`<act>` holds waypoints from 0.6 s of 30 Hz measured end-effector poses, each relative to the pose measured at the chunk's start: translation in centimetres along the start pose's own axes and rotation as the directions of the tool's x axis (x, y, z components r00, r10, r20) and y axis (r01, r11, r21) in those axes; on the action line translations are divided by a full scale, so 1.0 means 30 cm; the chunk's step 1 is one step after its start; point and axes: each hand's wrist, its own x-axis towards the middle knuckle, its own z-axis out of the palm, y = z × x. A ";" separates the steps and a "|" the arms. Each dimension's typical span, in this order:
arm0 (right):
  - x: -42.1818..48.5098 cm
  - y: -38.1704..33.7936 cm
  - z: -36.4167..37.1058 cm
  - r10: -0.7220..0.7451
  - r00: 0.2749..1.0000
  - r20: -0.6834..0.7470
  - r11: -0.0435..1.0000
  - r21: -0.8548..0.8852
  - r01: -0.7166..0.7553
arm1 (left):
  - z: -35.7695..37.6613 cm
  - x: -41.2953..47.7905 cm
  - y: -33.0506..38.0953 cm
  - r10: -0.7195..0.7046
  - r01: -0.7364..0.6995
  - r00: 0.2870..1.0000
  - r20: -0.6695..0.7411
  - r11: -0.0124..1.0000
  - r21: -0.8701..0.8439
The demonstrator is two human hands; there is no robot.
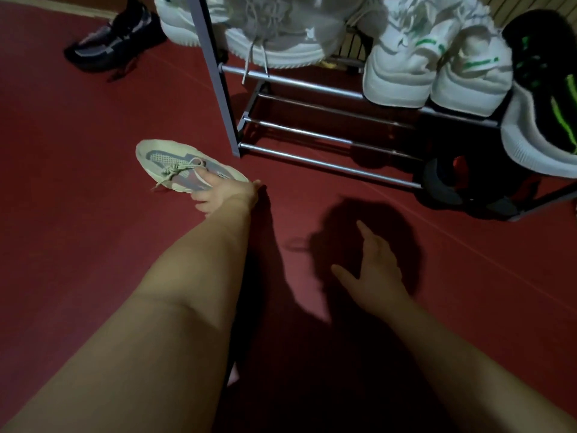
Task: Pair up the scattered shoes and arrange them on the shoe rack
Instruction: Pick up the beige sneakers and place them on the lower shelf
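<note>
My left hand (223, 192) grips the heel end of a cream and grey-pink sneaker (175, 164), held just above the red floor left of the shoe rack (299, 79). My right hand (373, 267) hovers over the floor with its fingers spread and holds nothing. On the rack's upper bars sit a pair of pale grey sneakers (281, 35), a pair of white sneakers with green marks (437, 67) and a black and green sneaker with a white sole (543, 104). A dark shoe with red (459, 179) lies on the lower tier at the right.
A dark purple-black sneaker (112, 42) lies on the floor at the far left, beyond the rack. The rack's grey upright post (215, 76) stands close to the held sneaker. Lower bars (312, 132) on the rack's left side carry nothing. Red floor (78, 198) spreads around my arms.
</note>
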 end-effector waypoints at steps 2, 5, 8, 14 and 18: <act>0.008 0.005 0.006 0.000 1.000 -0.004 1.000 0.014 0.000 | -0.007 0.019 -0.002 0.008 -0.008 1.000 -0.019 1.000 0.001; 0.013 0.010 0.017 0.028 1.000 -0.014 0.998 0.054 -0.027 | -0.031 0.033 -0.028 0.064 -0.066 0.997 -0.033 0.997 -0.052; 0.006 -0.003 0.030 0.012 1.000 0.004 0.998 0.062 -0.012 | -0.075 0.021 -0.082 0.162 -0.157 0.987 0.019 0.972 -0.173; 0.028 -0.077 0.037 0.031 0.998 0.063 0.926 0.375 -0.052 | -0.182 -0.113 -0.243 0.373 -0.266 0.897 0.238 0.884 -0.384; 0.022 -0.141 0.041 0.118 0.947 0.298 0.687 0.664 -0.295 | -0.222 -0.339 -0.349 0.530 -0.341 0.741 0.412 0.826 -0.448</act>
